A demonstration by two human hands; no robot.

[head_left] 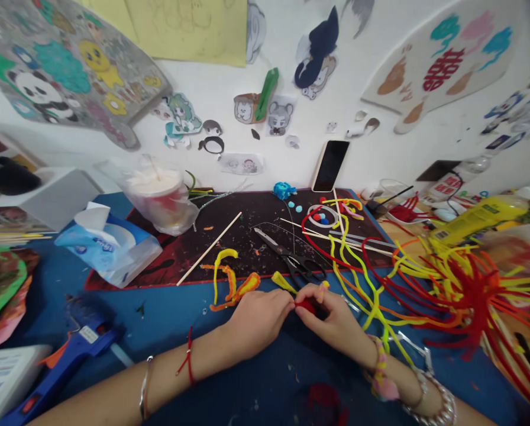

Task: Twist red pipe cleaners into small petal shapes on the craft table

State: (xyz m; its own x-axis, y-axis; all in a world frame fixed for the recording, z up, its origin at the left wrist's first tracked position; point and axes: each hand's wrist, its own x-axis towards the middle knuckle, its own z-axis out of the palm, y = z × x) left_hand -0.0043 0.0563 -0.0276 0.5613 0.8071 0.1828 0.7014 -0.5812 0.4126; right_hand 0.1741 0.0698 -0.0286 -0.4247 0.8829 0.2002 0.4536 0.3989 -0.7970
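Observation:
My left hand (261,319) and my right hand (336,322) meet above the blue table, fingertips pinched together. A small red fuzzy piece (306,305) shows in my right hand, between thumb and curled fingers. The left fingertips touch at its left edge; whatever they pinch is hidden. Just beyond my hands lies a yellow fuzzy piece (283,280). Yellow and orange shaped pipe cleaners (247,286) rest beside my left knuckles. Black-handled scissors (287,254) lie partly spread on the dark mat behind my hands.
Loose red, yellow and orange pipe cleaners (464,284) spread at right. A blue glue gun (78,349) and a tissue pack (109,245) occupy the left. Behind stand a bagged cup (158,198) and a phone (330,165) against the wall. Wooden sticks (209,248) lie on the mat.

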